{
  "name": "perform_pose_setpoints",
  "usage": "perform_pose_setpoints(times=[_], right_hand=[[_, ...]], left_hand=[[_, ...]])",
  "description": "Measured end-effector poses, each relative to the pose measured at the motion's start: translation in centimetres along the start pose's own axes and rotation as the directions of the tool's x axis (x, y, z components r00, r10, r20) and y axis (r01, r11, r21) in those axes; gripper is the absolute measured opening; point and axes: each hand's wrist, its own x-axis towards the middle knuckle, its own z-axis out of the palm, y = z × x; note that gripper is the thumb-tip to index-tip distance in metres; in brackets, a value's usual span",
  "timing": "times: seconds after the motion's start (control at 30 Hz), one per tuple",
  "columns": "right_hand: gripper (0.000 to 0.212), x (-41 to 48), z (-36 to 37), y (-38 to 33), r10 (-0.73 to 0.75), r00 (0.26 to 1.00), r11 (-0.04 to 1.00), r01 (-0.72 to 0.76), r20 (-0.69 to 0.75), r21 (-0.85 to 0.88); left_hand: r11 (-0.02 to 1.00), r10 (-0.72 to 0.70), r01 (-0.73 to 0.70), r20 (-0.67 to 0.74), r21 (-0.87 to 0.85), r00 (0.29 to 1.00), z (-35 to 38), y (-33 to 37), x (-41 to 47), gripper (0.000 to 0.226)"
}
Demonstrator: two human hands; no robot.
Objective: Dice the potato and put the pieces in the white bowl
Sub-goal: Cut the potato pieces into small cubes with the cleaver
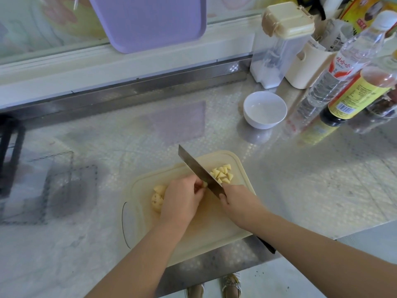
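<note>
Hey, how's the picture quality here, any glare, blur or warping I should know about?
Head view: soft, hazy daylight; the shiny counter mirrors the purple tray and white bowl; wide-angle warping tilts the bottles at the right edge; the left side looks smeared, while the knife and potato pieces are fairly sharp.

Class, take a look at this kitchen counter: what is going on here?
A person is dicing at a cream cutting board. The right hand grips a cleaver, while the left hand holds a potato piece against its blade. Diced pieces lie right of the blade; a larger uncut chunk sits left of the left hand. The white bowl on the counter holds no pieces yet.
</note>
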Motion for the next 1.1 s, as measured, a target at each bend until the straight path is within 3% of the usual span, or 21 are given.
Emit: perform_pose_setpoints(times=[0.23,0.47,0.67,1.1], right_hand=[[0.021,-1.1,-0.8,1.3,0.001,1.000,1.000,-0.002,-0.023,-0.017],[0.021,-1.7,-1.7,0.7,-0.032,0.999,0.999,0.032,-0.028,-0.024],[0.023,-2.0,-1.5,0.2,-0.019,0.999,1.000,0.018,-0.038,-0.017],[0.024,-2.0,-0.3,-0.1,-0.009,0.999,0.999,0.007,-0.049,-0.031]], left_hand=[[0.986,-0.072,0.091,0.134,-0.139,0.988,-1.1,-0.5,0.8,0.016],[0.990,-0.108,0.123,0.184,-0.069,0.977,-1.2,-0.9,1.5,0.025],[0.994,-0.104,0.102,0.103,0.028,0.989,-0.7,-0.6,1.3,0.021],[0.994,-0.108,0.108,-0.001,0.015,0.994,0.3,0.1,0.2,0.015]])
